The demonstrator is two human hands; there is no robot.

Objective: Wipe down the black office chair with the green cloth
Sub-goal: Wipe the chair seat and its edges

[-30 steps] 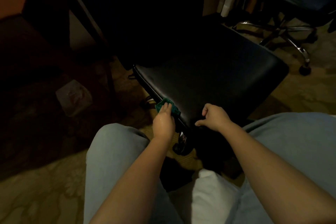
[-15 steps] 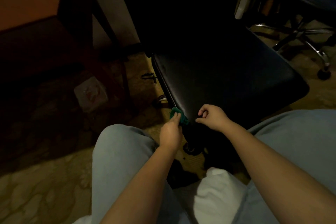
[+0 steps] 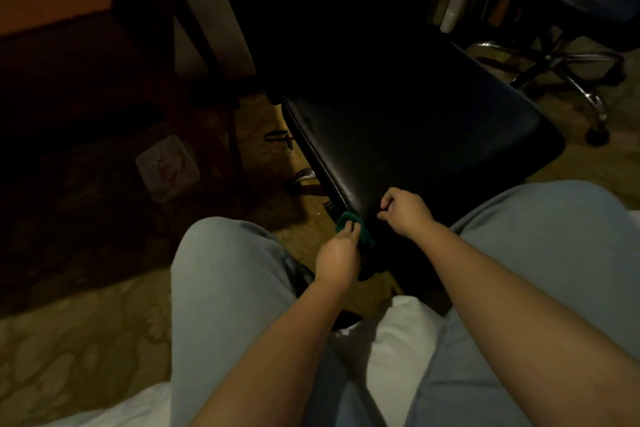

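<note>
The black office chair (image 3: pixel 415 135) stands in front of my knees, its glossy seat tilted toward me and its back lost in shadow. My left hand (image 3: pixel 337 258) holds the small green cloth (image 3: pixel 349 224) against the seat's near left corner edge. My right hand (image 3: pixel 407 210) rests on the seat's front edge just right of the cloth, with its fingers curled over the rim. Part of the cloth is hidden under my left fingers.
A second office chair with a chrome wheeled base (image 3: pixel 571 73) stands at the back right. A dark desk leg (image 3: pixel 207 55) and a small clear bin (image 3: pixel 166 170) are on the left. My knees in light trousers (image 3: pixel 228 288) flank the chair on patterned carpet.
My left hand has slid the cloth along the seat's left edge toward the near corner, closer to me. My right hand has kept its hold on the front edge.
</note>
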